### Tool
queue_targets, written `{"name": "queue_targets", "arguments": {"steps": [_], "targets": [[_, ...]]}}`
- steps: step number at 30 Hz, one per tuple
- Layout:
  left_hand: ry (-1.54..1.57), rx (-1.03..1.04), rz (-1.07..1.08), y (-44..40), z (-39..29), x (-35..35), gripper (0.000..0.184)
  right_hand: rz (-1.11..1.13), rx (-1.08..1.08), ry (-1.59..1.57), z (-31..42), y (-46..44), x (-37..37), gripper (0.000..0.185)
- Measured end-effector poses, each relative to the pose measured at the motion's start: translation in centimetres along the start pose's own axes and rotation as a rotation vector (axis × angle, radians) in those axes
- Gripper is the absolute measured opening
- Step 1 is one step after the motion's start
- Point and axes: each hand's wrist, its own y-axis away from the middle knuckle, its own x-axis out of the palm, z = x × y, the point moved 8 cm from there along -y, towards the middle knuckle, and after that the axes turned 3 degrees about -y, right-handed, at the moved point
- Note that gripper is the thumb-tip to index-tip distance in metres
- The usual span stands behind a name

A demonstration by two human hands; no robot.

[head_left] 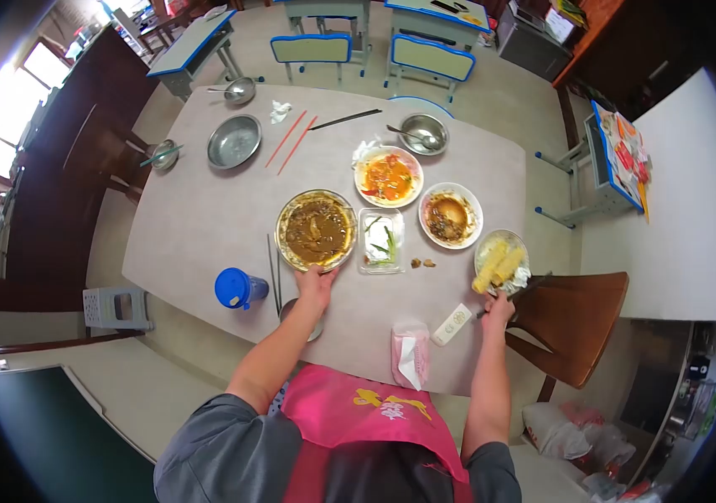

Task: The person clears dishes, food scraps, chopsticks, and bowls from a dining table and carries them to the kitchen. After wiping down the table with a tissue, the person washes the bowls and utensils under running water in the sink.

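My left hand (316, 283) grips the near rim of a glass bowl (281, 251) of brown stew. At the table's right edge, my right hand (499, 310) is closed on a bowl (523, 245) that holds corn cobs (499, 263) and crumpled foil; dark chopsticks (532, 287) stick out beside that hand. Between the hands stand a clear plastic box (381, 241) with green vegetables, a plate (389, 175) with orange-red sauce and a white bowl (451, 215) with brown leftovers. Small brown scraps (423, 263) lie near the box.
On the table (182, 218) are a blue-lidded cup (240, 288), a tissue pack (410, 355), a white remote-like object (452, 325), an empty metal bowl (235, 141), a metal bowl with spoon (423, 134) and red chopsticks (297, 144). A wooden chair (580, 323) stands right.
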Motion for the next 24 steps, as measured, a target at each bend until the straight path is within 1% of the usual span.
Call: {"name": "queue_targets", "arguments": {"steps": [2,3,5,8,10,13,17,18,21,24], "targets": [[0.025,-0.012,0.066,1.1,-1.1,0.7,0.071,-0.02,-0.008,0.009,0.5,0.5,-1.6,0.02],[0.038,-0.018,0.104,1.6,-1.6,1.2,0.071,-0.086,-0.024,0.015,1.5,2.2,-1.9,0.017],[-0.03,-0.016,0.155,3.0,-2.8,1.6,0.07,-0.045,-0.038,-0.017,2.9,4.4,-3.2,0.013],[-0.121,-0.027,0.202,5.7,-4.1,1.9,0.063,-0.102,-0.088,-0.01,5.1,9.1,-5.7,0.011],[-0.17,-0.026,0.273,7.3,-4.6,1.7,0.062,-0.119,-0.103,-0.029,5.9,12.0,-8.1,0.012],[-0.249,-0.007,0.338,10.6,-5.0,2.3,0.06,-0.219,-0.096,-0.009,7.5,17.7,-10.6,0.012],[-0.381,-0.011,0.49,16.5,-3.7,3.7,0.06,-0.297,-0.1,0.018,7.7,23.5,-16.5,0.013],[-0.421,0.003,0.514,17.9,-3.2,4.1,0.054,-0.33,-0.102,0.051,7.8,24.8,-18.0,0.014],[-0.504,-0.071,0.595,23.0,-0.3,4.5,0.049,-0.377,-0.076,0.031,7.8,28.2,-23.7,0.015],[-0.58,-0.154,0.673,29.3,3.9,4.1,0.049,-0.459,-0.129,-0.028,7.9,30.5,-31.0,0.018]]}}
